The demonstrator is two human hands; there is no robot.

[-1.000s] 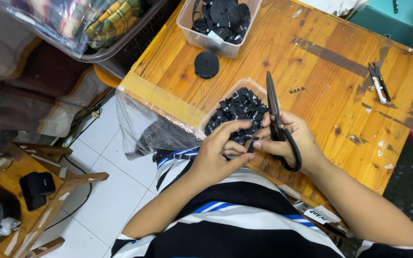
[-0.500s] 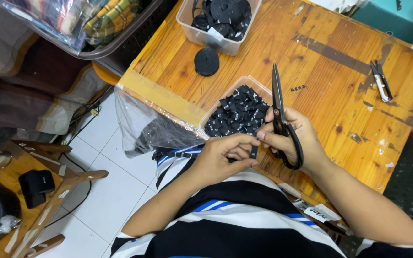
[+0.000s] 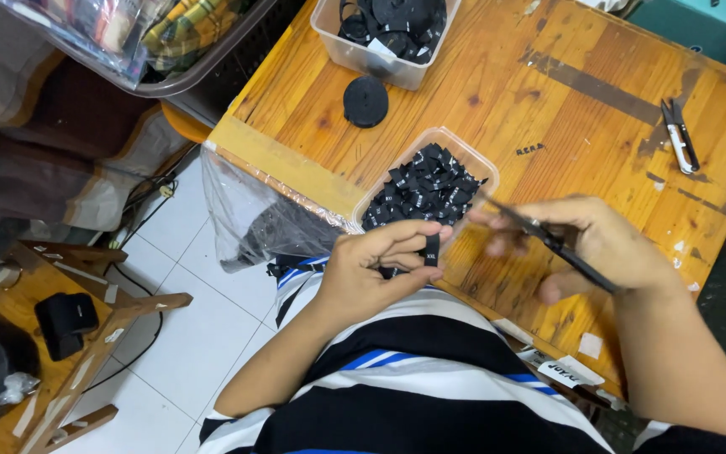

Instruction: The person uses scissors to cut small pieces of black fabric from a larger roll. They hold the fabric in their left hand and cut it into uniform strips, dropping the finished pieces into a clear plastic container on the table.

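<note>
Left hand [image 3: 376, 273] pinching a black label strip [image 3: 430, 250], right hand [image 3: 598, 244] gripping blurred scissors [image 3: 548, 242], clear tub [image 3: 472, 164] of black labels just beyond.

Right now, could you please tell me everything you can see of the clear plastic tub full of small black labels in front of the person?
The clear plastic tub is a shallow, rectangular container with rounded corners, open-topped, apparently thin translucent plastic. It sits flat, turned at an angle, near the front edge of the wooden table, and is heaped with small black woven labels bearing white marks. The left hand, pinching a black strip, and the right hand, holding black scissors, hover just in front; whether either touches the tub is unclear.
</note>
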